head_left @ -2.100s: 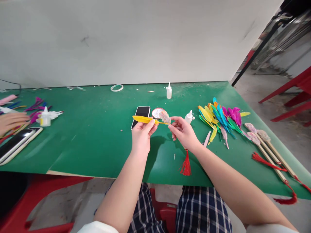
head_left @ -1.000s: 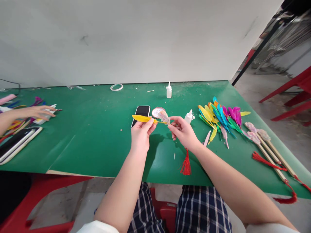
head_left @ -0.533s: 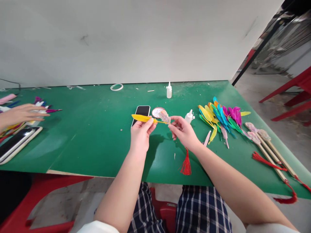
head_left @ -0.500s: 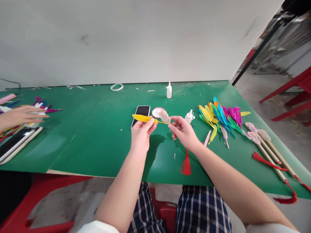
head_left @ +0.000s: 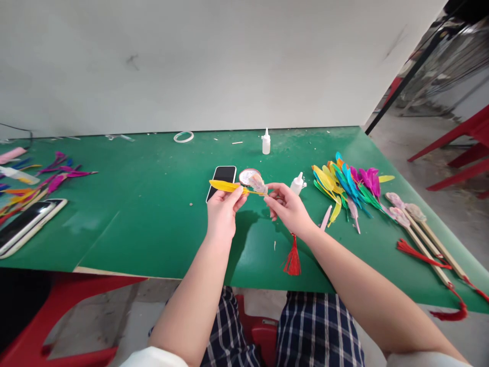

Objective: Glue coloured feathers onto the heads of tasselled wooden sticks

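My left hand (head_left: 225,209) pinches a yellow feather (head_left: 224,186) near its middle, its broad end pointing left and the thin quill running right. The quill reaches a pale, petal-like head (head_left: 256,182) just left of my right hand (head_left: 286,204). My right fingers are closed around the base of that head, which looks like those on the tasselled wooden sticks to the right. Below this hand hangs a red tassel (head_left: 293,259); its link to the held piece is hidden. Behind the feather lie a phone (head_left: 225,173) and a round, pale disc (head_left: 246,176).
White squeeze bottles (head_left: 266,143) (head_left: 297,184) stand on the green table (head_left: 153,224). Coloured feathers (head_left: 346,178) and wooden sticks (head_left: 424,239) with red tassels lie right. More feathers (head_left: 57,176) and a phone (head_left: 28,224) lie left. A tape ring (head_left: 184,137) is near the wall.
Another person's hand at the far left has left the view, uncovering the feathers there. My hands hold almost the same position, with the feather shifted very slightly right.
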A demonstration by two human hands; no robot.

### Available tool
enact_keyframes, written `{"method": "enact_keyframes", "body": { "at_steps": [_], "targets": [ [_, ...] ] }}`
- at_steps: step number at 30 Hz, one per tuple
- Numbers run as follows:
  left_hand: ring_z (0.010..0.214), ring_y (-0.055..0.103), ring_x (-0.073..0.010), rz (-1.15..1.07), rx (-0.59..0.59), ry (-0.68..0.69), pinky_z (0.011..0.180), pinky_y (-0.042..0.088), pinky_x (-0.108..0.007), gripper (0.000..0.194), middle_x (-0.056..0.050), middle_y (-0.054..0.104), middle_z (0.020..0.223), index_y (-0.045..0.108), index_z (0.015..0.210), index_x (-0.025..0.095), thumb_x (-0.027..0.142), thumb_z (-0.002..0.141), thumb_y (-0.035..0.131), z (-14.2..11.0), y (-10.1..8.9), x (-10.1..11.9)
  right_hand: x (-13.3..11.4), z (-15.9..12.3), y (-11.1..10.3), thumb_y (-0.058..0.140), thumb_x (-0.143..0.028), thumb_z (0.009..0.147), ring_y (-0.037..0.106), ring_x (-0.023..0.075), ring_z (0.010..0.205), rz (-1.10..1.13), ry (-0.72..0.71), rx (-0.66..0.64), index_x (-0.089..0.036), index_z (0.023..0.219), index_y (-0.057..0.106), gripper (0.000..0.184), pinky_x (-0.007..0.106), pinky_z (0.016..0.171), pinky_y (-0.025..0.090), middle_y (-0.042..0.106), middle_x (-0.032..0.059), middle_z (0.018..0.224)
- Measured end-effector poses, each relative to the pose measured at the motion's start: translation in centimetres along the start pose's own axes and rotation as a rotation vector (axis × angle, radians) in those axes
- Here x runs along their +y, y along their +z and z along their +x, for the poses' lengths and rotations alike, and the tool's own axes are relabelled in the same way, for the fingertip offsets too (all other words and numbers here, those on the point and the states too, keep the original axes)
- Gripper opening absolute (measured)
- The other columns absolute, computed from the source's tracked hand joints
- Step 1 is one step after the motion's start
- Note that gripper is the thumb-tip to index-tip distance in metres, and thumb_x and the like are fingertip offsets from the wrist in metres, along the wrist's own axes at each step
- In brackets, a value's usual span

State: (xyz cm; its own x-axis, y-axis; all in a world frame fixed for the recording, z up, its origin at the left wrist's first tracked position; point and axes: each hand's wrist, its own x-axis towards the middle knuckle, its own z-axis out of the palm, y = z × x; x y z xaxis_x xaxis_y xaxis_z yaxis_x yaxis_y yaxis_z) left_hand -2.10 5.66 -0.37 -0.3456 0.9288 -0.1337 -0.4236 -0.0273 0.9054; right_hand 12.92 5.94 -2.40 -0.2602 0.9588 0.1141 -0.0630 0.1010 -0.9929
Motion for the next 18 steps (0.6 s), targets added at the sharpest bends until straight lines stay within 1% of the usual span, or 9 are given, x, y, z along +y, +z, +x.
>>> {"method": "enact_keyframes", "body": {
  "at_steps": [7,9,13,18],
  "targets": [
    [0.064,0.063,-0.0080,0.018,-0.009,0.014,0.063,0.052,-0.018,0.025,-0.002,0.066,0.074,0.066,0.080,0.012,0.019,0.058,0.075,-0.1,0.0,-0.1,-0.4,0.2,0.1,0.056,-0.034,0.077,0.054,0.0056,0.049,0.088,0.060,-0.036,-0.018,0.099,0.045,0.029,0.018,0.039,0.045,0.053,-0.0022,0.076],
    [0.064,0.063,-0.0081,0.022,-0.010,0.019,0.063,0.052,-0.019,0.025,-0.002,0.066,0.074,0.066,0.081,0.012,0.020,0.058,0.075,-0.1,0.1,-0.2,-0.5,0.2,0.1,0.056,-0.034,0.077,0.052,0.0048,0.046,0.112,0.073,-0.043,-0.018,0.099,0.045,0.029,0.017,0.036,0.042,0.054,-0.0020,0.077],
    [0.064,0.063,-0.0082,0.035,-0.006,0.024,0.063,0.052,-0.020,0.025,-0.002,0.065,0.073,0.066,0.080,0.012,0.019,0.058,0.075,-0.2,0.1,-0.3,-0.9,0.1,0.3,0.055,-0.032,0.077,0.040,0.0008,0.039,0.134,0.094,-0.029,-0.017,0.099,0.048,0.028,0.014,0.030,0.030,0.054,-0.0031,0.073],
    [0.063,0.062,-0.0082,0.046,0.003,0.028,0.063,0.052,-0.020,0.025,-0.002,0.065,0.073,0.065,0.080,0.011,0.020,0.058,0.075,-0.2,0.2,-0.4,-1.2,0.0,0.3,0.056,-0.031,0.077,0.036,-0.0005,0.038,0.133,0.118,-0.042,-0.017,0.099,0.050,0.027,0.014,0.031,0.026,0.054,-0.0033,0.072]
  ]
}}
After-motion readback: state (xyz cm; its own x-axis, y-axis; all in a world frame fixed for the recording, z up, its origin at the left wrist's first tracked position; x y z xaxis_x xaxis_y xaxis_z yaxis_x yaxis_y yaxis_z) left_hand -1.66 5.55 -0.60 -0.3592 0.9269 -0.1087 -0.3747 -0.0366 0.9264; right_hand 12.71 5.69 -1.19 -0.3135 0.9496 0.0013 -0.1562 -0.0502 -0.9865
